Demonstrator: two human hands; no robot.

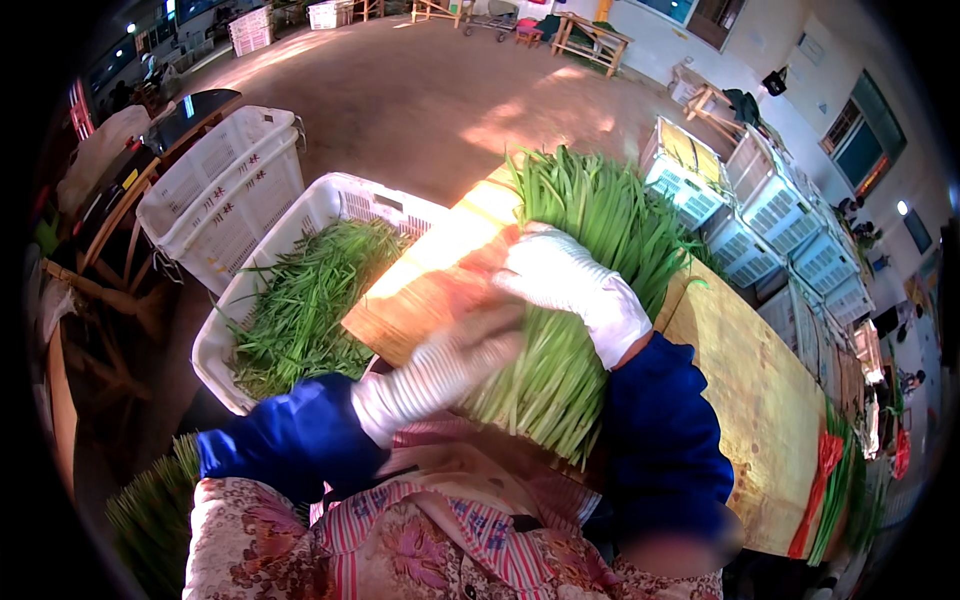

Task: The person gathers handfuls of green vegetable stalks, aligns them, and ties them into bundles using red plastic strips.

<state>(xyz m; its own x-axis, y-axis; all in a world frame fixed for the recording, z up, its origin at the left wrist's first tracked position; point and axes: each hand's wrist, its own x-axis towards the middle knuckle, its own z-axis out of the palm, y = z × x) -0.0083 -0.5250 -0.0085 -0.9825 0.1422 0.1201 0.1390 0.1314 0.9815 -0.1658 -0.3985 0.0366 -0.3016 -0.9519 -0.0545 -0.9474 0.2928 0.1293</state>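
Observation:
A thick bundle of garlic chives (600, 215), long green leaves with pale stalks, lies across the wooden board (440, 265) in front of me. The stalk ends point towards me. My right hand (565, 270), in a whitish ribbed glove, lies over the middle of the bundle and grips its left side; its fingers partly show. Left of the stalks, above the board's near edge, is my left hand (450, 365), gloved the same way. Motion smears its fingers, and I see no chives clearly held in it. Blue sleeves cover both forearms.
Beside the board on the left, a white crate (215, 345) holds loose green leaves (315, 290). Stacked white crates (225, 195) stand beyond it. To the right is a wooden tabletop (745, 400) with a red tie (820, 480) around greens. More crates (770, 200) are piled behind.

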